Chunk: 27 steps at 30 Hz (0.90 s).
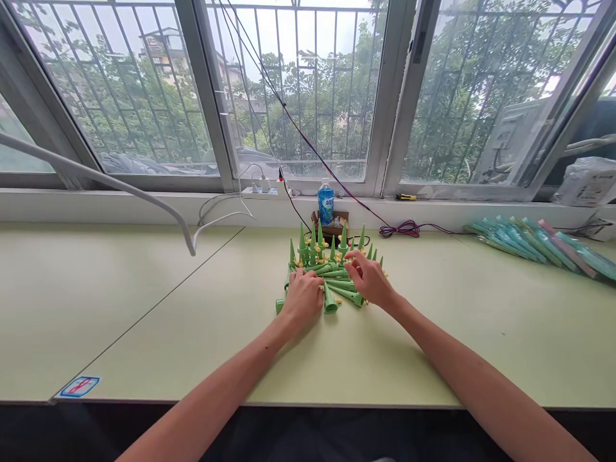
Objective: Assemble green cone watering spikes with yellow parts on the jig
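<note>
A cluster of green cone-shaped plastic spikes (332,263) with small yellow parts sits mid-table near the window; some stand upright, several lie flat. My left hand (303,296) rests on the left side of the lying cones, its fingers curled over them. My right hand (370,279) reaches in from the right with fingers bent, fingertips touching the cones near the upright ones. What each hand grips, if anything, is hidden by the fingers.
A blue-labelled bottle (326,202) stands in a small brown box (334,221) behind the cones. Red and black wires (407,228) run along the sill. A row of teal packets (539,244) lies at far right. A white cable (144,199) hangs at left.
</note>
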{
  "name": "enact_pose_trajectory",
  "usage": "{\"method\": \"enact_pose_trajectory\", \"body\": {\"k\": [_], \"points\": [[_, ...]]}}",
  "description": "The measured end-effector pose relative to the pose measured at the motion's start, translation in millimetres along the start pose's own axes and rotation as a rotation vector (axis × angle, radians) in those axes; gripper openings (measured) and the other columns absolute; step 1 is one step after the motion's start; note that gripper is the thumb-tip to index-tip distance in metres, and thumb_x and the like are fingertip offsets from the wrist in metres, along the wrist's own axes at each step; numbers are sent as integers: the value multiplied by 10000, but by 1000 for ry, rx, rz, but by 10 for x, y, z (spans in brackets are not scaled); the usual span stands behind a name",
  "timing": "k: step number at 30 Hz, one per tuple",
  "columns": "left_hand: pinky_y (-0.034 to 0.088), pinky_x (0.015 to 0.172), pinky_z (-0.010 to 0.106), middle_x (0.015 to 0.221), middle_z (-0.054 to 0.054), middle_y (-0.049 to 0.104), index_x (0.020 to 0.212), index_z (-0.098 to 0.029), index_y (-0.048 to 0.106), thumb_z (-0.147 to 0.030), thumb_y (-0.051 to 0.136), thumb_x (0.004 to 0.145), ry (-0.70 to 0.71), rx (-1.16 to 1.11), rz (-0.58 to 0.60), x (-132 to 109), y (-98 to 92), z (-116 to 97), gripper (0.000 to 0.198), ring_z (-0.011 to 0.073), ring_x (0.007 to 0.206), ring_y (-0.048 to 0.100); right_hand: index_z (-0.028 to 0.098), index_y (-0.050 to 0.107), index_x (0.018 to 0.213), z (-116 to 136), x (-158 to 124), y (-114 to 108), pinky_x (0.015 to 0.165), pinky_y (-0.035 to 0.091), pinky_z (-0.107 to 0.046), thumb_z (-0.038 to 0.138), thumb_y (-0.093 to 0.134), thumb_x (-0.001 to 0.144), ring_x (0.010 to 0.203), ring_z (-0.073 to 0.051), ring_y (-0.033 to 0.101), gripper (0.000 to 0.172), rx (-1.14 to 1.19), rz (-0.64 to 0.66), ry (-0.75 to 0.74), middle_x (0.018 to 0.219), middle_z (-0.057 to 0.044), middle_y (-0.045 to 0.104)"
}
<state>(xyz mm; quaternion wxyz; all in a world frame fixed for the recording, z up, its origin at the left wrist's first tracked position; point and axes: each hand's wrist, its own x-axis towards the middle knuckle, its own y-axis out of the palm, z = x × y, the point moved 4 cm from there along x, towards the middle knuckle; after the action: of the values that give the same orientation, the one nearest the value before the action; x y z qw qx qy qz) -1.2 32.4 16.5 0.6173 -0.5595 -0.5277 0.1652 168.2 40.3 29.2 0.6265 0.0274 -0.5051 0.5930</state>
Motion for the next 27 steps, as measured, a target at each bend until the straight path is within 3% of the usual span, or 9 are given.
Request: {"method": "enact_pose_trajectory", "body": {"k": [7,27], "points": [[342,780,399,825,85,641,669,-188,675,-106,480,822,18,15,57,-12,51,-14,261,261,858,479,203,540,935,19,-7,32,555,333,-214,271,448,932,503,-105,408,115,-54,32,-24,599,41,502],[357,817,394,849,81,573,762,-166,562,-15,406,814,53,82,68,-4,211,70,224,237,852,480,184,569,820,80,-24,55,565,326,-215,257,458,918,525,-105,406,164,-62,54,-53,596,26,508]]}}
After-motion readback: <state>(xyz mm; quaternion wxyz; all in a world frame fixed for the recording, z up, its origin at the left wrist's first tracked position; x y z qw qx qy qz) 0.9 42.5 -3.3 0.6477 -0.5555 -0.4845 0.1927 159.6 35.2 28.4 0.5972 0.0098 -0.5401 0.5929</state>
